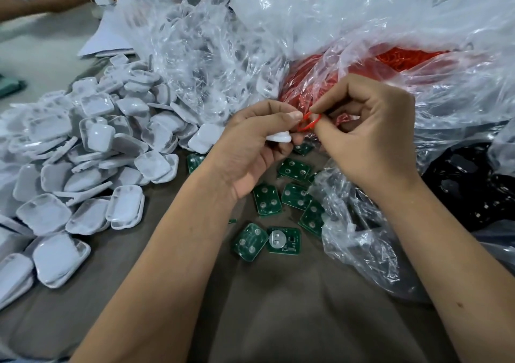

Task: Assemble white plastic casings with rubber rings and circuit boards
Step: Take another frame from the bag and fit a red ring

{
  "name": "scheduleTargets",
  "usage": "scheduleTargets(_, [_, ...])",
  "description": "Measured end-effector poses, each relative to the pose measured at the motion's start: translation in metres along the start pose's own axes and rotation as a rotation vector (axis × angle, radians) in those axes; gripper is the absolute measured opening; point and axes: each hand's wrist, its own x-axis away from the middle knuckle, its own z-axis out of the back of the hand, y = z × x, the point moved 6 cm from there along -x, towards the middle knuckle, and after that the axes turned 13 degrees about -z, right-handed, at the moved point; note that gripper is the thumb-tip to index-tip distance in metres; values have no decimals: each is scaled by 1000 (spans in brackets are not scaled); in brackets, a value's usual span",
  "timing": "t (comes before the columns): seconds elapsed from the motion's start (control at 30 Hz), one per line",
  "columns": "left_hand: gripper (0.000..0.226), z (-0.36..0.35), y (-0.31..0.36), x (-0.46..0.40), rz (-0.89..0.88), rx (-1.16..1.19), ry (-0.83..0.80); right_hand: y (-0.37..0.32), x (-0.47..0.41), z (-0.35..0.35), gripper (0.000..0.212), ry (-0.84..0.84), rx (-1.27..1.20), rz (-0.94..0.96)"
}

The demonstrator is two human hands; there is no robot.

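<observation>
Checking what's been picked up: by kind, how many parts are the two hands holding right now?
White casing: 1, gripped in the left hand
Red rubber ring: 1, pinched by the right hand
Green circuit boards: 0, none in hand
Total: 2

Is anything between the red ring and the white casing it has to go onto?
Nothing visible. The right hand pinches the red ring right beside the white casing gripped in the left hand; only the left thumb tip sits close by.
</observation>
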Motion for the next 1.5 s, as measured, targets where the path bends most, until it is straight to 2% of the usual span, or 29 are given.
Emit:
scheduleTargets(0.1, [13, -2, -4, 2, 53, 49, -17, 0, 1, -2, 9, -55, -56, -5])
scheduleTargets(0.2, [5, -4, -5, 5, 134, 213, -2, 2, 1, -5, 12, -156, -130, -23])
scheduleTargets(0.33, [10, -5, -4, 7, 193, 365, 20, 3, 3, -7, 9, -245, -248, -43])
scheduleTargets(0.8, [15, -9, -3, 9, 230, 461, 11, 7, 1, -9, 13, -263, -312, -80])
scheduleTargets(0.97, [23, -6, 1, 8, 161, 444, 8, 8, 0, -9, 19, -332, -371, -79])
scheduleTargets(1.07, [23, 1, 5, 3, 79, 358, 36, 8, -2, -9, 21, -387, -409, -92])
scheduleTargets(1.23, [11, 6, 9, 0, -22, 195, 18, 7, -1, -11, 13, -365, -319, -74])
scheduleTargets(1.4, [7, 6, 11, -1, -136, -9, -60, 19, -5, -10, 13, -311, -343, -198])
scheduleTargets(1.43, [8, 4, 11, -1, -151, -12, -55, 21, -6, -9, 13, -297, -355, -215])
scheduleTargets(1.5, [28, 3, 10, -2, -157, 18, -35, 23, -8, -5, 14, -264, -399, -246])
